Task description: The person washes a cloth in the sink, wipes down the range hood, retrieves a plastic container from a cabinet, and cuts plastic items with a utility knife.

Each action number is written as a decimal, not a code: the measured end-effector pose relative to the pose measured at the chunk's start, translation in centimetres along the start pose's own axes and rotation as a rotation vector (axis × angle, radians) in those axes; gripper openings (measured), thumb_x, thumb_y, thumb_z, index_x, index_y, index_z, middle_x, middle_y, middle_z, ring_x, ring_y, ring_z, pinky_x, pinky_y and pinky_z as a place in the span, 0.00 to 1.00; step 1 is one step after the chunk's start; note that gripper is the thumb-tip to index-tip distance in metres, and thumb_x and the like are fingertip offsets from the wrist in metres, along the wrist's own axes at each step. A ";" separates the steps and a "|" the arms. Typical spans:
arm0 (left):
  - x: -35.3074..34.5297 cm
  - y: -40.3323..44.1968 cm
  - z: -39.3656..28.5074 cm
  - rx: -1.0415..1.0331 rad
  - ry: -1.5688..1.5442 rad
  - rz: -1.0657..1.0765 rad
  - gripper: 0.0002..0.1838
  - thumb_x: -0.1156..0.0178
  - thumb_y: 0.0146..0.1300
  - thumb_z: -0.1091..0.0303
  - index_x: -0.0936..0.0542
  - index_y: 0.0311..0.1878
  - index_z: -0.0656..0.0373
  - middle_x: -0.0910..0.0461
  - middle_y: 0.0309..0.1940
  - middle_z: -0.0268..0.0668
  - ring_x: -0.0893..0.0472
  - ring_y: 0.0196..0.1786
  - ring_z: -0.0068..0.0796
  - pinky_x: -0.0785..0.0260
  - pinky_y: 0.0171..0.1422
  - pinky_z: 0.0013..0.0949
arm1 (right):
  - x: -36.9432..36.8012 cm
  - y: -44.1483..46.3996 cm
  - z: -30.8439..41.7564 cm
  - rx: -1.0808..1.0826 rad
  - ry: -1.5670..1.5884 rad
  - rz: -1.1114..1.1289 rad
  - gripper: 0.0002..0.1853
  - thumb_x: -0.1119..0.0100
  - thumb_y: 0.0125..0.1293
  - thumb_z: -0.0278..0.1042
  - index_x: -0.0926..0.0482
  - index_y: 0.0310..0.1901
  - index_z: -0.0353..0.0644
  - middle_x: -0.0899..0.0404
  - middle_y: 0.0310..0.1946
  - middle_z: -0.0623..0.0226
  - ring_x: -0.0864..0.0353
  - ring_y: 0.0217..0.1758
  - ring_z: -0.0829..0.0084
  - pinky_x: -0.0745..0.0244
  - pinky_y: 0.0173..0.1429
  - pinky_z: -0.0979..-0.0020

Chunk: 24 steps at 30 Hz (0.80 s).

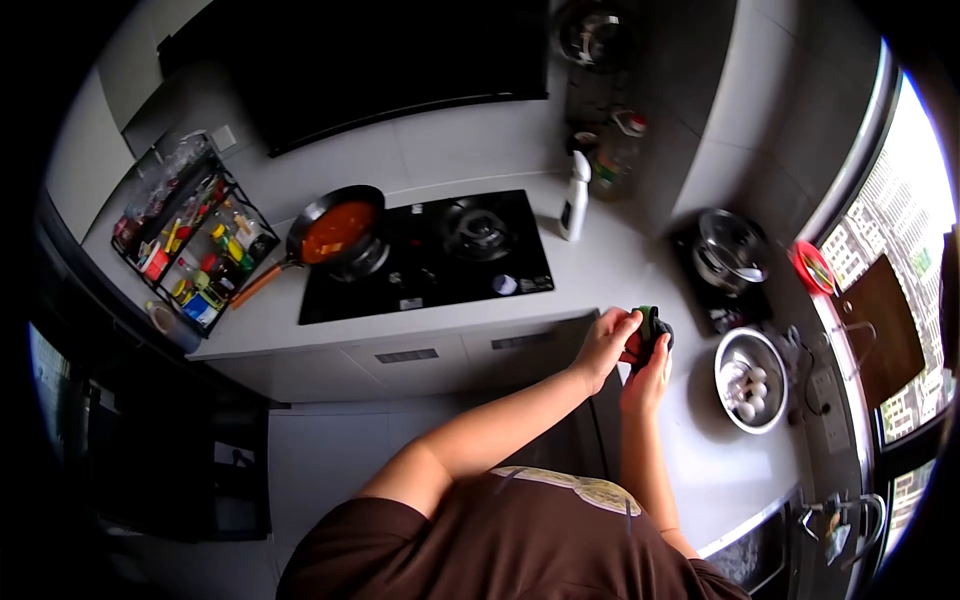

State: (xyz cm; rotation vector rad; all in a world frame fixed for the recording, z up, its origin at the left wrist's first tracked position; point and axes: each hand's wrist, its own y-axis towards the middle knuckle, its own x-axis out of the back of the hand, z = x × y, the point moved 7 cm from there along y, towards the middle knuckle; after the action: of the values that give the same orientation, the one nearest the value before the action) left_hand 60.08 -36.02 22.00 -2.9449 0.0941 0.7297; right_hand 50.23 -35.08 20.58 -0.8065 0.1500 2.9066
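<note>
My left hand (604, 352) and my right hand (648, 384) are together over the counter's inner corner, both closed around a small dark object (650, 325). It has a green edge on top and a reddish patch low on its left side; its kind is not clear. My left fingers grip it from the left, while the right hand holds it from below and the right. To the right of my hands sits a steel bowl (750, 412) with several whitish, egg-like pieces inside.
On the black gas hob (425, 285), a wooden-handled pan (375, 195) holds red sauce. Behind stand a white spray bottle (574, 205) and an oil bottle (622, 155). A lidded pot (728, 255) is on a small cooker at right. Left is a spice rack (212, 295).
</note>
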 end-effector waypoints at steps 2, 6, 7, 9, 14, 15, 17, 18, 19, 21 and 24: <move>3.9 1.5 -0.8 0.039 -0.095 -0.106 0.25 0.44 0.65 0.45 0.36 0.54 0.52 0.28 0.46 0.33 0.25 0.48 0.24 0.29 0.49 0.32 | -4.1 1.4 -0.7 0.143 -0.189 0.123 0.21 0.59 0.74 0.43 0.27 0.57 0.37 0.28 0.56 0.59 0.29 0.59 0.67 0.37 0.64 0.67; 8.8 3.6 -5.0 -0.030 -0.471 0.042 0.17 0.46 0.67 0.49 0.28 0.50 0.51 0.25 0.49 0.34 0.25 0.53 0.28 0.31 0.59 0.34 | -14.0 2.9 -2.4 0.484 -1.008 0.564 0.24 0.49 0.65 0.41 0.30 0.62 0.41 0.42 0.67 0.53 0.53 0.75 0.52 0.65 0.75 0.46; 10.6 4.0 -5.6 0.001 -0.543 -0.001 0.16 0.47 0.68 0.51 0.27 0.49 0.51 0.24 0.48 0.34 0.24 0.53 0.29 0.31 0.59 0.35 | -15.2 3.7 -3.5 0.468 -1.019 0.604 0.27 0.45 0.63 0.42 0.30 0.62 0.41 0.42 0.68 0.53 0.57 0.76 0.51 0.70 0.74 0.43; 15.3 6.1 -5.0 0.032 -0.656 -0.130 0.14 0.51 0.70 0.56 0.27 0.52 0.51 0.23 0.49 0.34 0.23 0.53 0.31 0.30 0.59 0.36 | -17.3 5.2 -3.7 0.532 -0.855 0.497 0.26 0.41 0.59 0.38 0.28 0.59 0.40 0.38 0.65 0.53 0.45 0.72 0.53 0.54 0.73 0.51; 23.3 11.7 -7.0 -0.110 -0.549 -0.209 0.17 0.53 0.72 0.54 0.27 0.55 0.53 0.23 0.51 0.34 0.24 0.55 0.28 0.32 0.60 0.35 | -21.4 12.8 -12.1 -0.261 0.224 0.604 0.17 0.49 0.66 0.34 0.25 0.50 0.30 0.21 0.46 0.57 0.19 0.47 0.64 0.25 0.52 0.69; 24.0 13.2 -7.8 -0.104 -0.584 -0.170 0.19 0.53 0.71 0.53 0.27 0.56 0.54 0.23 0.51 0.34 0.24 0.55 0.28 0.32 0.61 0.34 | -23.4 13.6 -13.9 -0.491 0.448 0.609 0.19 0.51 0.68 0.37 0.26 0.50 0.27 0.20 0.45 0.52 0.19 0.49 0.61 0.24 0.55 0.67; 25.3 15.7 -8.7 -0.107 -0.653 -0.102 0.24 0.54 0.71 0.49 0.27 0.58 0.58 0.23 0.50 0.37 0.24 0.54 0.29 0.33 0.62 0.34 | -25.0 15.6 -18.2 -0.830 0.711 0.569 0.20 0.52 0.68 0.37 0.27 0.53 0.27 0.23 0.51 0.47 0.22 0.55 0.57 0.26 0.61 0.65; 25.9 16.5 -10.5 -0.127 -0.621 -0.112 0.28 0.54 0.70 0.44 0.27 0.57 0.59 0.22 0.50 0.38 0.23 0.54 0.31 0.33 0.63 0.36 | -26.1 16.6 -19.3 -0.914 0.787 0.541 0.20 0.53 0.68 0.36 0.28 0.53 0.27 0.23 0.52 0.47 0.23 0.57 0.56 0.27 0.63 0.64; 26.5 17.3 -11.4 -0.123 -0.600 -0.128 0.29 0.55 0.69 0.43 0.26 0.56 0.59 0.22 0.48 0.38 0.23 0.52 0.30 0.32 0.61 0.36 | -26.6 17.6 -20.6 -0.940 0.764 0.519 0.19 0.53 0.68 0.35 0.28 0.53 0.28 0.23 0.52 0.47 0.24 0.58 0.57 0.27 0.63 0.64; 28.2 19.9 -12.3 -0.126 -0.561 -0.197 0.29 0.54 0.67 0.40 0.23 0.49 0.58 0.21 0.41 0.36 0.22 0.46 0.29 0.29 0.56 0.34 | -27.2 19.6 -23.4 -0.998 0.772 0.442 0.16 0.52 0.68 0.29 0.28 0.53 0.28 0.23 0.51 0.48 0.24 0.58 0.57 0.25 0.62 0.66; 33.0 22.7 -10.1 -0.138 -0.449 -0.556 0.17 0.44 0.66 0.48 0.24 0.34 0.53 0.23 0.27 0.30 0.23 0.32 0.22 0.31 0.40 0.26 | -28.2 22.3 -26.6 -0.719 0.405 0.507 0.08 0.47 0.66 0.24 0.21 0.43 0.30 0.19 0.45 0.58 0.18 0.45 0.70 0.23 0.53 0.74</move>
State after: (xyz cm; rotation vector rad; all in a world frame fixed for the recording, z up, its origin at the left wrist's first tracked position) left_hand 91.97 -60.92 13.38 -2.6231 -0.7954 1.2886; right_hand 84.49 -63.02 13.90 -1.6722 -0.8175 3.2134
